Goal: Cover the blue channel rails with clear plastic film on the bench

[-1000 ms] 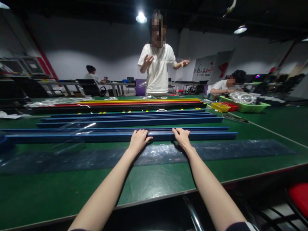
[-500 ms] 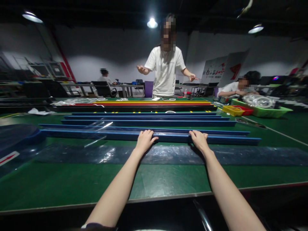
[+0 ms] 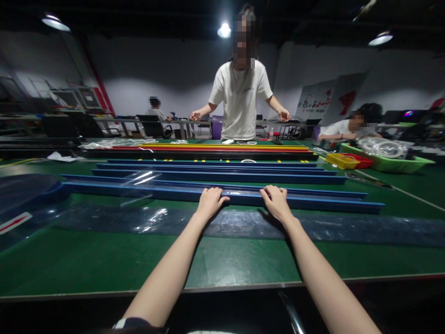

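Note:
A long blue channel [image 3: 239, 199] lies across the green table in front of me, with shiny clear film [image 3: 139, 183] in and over its left part. My left hand [image 3: 209, 200] is closed over its near wall, fingers reaching inside and thumb pointing right along the front. Farther right, my right hand [image 3: 274, 199] holds the same wall, fingertips bent into the trough; its thumb is mostly hidden. Between me and the channel, a wide clear plastic strip [image 3: 236, 223] stretches flat across the table, passing under my forearms.
More blue channels [image 3: 215, 175] lie parallel behind, then yellow, red and black strips [image 3: 222, 149]. A roll of clear plastic [image 3: 28, 195] sits at left. Yellow [image 3: 340, 161] and green bins [image 3: 406, 163] stand at right. A person in a white shirt [image 3: 240, 99] stands opposite.
My right hand has slid left along the channel, nearer to my left hand, which keeps its place. The person opposite has lowered their hands. The view has shifted slightly.

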Motion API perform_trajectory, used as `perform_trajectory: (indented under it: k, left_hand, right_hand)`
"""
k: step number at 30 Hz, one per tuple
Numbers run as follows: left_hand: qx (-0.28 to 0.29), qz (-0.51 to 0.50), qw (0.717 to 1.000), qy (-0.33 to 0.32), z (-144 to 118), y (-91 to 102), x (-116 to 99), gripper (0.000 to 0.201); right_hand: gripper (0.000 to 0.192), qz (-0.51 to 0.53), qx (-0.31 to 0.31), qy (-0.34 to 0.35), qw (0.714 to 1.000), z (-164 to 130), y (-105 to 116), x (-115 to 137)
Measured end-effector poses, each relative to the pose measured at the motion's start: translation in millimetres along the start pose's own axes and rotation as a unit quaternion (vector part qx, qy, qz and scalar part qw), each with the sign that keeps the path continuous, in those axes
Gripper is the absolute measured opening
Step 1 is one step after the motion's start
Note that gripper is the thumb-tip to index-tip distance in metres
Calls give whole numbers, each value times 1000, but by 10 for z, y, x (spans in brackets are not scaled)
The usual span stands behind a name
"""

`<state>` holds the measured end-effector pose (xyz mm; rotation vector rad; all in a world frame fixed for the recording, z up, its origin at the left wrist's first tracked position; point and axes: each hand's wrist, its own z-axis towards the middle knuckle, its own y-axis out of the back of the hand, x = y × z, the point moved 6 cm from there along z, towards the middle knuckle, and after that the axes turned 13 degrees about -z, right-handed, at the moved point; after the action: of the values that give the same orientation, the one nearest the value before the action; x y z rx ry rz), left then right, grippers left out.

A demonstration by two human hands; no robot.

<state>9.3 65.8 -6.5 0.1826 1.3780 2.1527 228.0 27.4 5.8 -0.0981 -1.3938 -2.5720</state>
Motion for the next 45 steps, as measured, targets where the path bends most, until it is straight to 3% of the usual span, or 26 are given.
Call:
perform_trajectory:
  k: [3, 7, 14, 28, 33, 41, 45]
  left_hand:
    - [2, 0, 1000, 2, 7, 3, -2, 32]
    - [8, 1, 1000, 6, 13, 1, -8, 32]
    - [-3, -2, 1000, 3, 6, 26, -9, 34]
    - [-17, -43, 999, -20, -21, 78, -24, 32]
    - [-31, -45, 998, -23, -32, 130, 66, 28]
    - [-53, -3, 999, 0, -67, 193, 268, 32]
    - [-58, -1, 998, 6, -75, 186, 284, 33]
  right_hand:
    - [29, 38, -3, 30, 999, 13, -66, 238]
    - [25, 8, 18, 52, 998, 10, -226, 391]
    - [37, -49, 27, 9, 998, 66, -327, 380]
    - [39, -9, 19, 16, 1000, 79, -322, 355]
    - [43, -2, 4, 2, 1000, 91, -318, 230]
    - [49, -6, -10, -66, 998, 53, -192, -272]
    - [51, -16, -15, -80, 997, 33, -156, -397]
